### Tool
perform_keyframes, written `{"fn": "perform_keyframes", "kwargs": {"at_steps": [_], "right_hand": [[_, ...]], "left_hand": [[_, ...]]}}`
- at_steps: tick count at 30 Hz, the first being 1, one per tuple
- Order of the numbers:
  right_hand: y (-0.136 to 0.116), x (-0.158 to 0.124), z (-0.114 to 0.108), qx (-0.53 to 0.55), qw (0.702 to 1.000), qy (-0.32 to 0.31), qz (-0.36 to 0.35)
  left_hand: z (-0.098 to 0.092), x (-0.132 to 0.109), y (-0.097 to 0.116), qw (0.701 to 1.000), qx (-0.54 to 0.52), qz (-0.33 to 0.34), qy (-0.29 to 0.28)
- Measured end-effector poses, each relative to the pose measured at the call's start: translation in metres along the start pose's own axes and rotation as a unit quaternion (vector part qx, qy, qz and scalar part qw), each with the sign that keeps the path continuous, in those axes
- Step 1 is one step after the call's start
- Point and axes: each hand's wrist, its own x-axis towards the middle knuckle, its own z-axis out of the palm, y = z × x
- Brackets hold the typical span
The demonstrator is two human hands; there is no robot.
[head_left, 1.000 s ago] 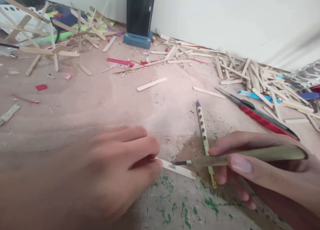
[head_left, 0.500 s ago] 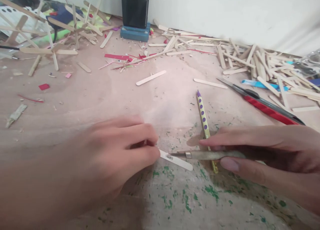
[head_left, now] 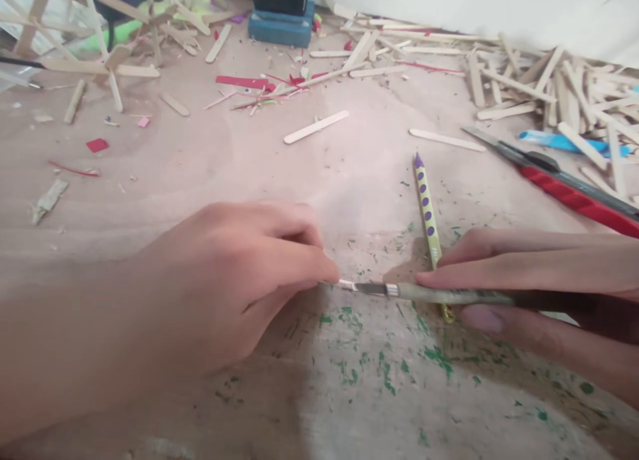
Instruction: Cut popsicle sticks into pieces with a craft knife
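L hand (head_left: pixel 234 280) lies knuckles-up on the worktop (head_left: pixel 210 174), fingertips pinched shut on the near-left end of a craft stick (head_left: pixel 345 285), pressing it flat so it can't slide. R hand (head_left: pixel 539 280) comes in from the right with its grip closed pencil-style round a thin brush (head_left: pixel 449 295), held low and nearly level so the tip meets the stick's bare end; most of the stick is hidden under the fingers, so its length is prob. a guess. Green paint flecks (head_left: pixel 384 373) dot the worktop near both hands. A dotted pencil (head_left: pixel 426 207) lies just beyond the brush, a red knife (head_left: pixel 574 190) further right, loose sticks (head_left: pixel 549 87) heaped far right.
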Motion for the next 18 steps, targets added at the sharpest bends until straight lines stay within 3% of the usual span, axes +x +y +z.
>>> {"fn": "perform_keyframes", "kwargs": {"at_steps": [3,18], "right_hand": [[-0.002,0.003,0.002,-0.043,0.997,-0.046,-0.042],[0.007,-0.003,-0.002,-0.081,0.993,-0.066,-0.057]], "left_hand": [[-0.001,0.001,0.001,1.000,-0.006,-0.003,-0.003],[-0.001,0.002,0.003,1.000,0.003,0.001,0.013]]}}
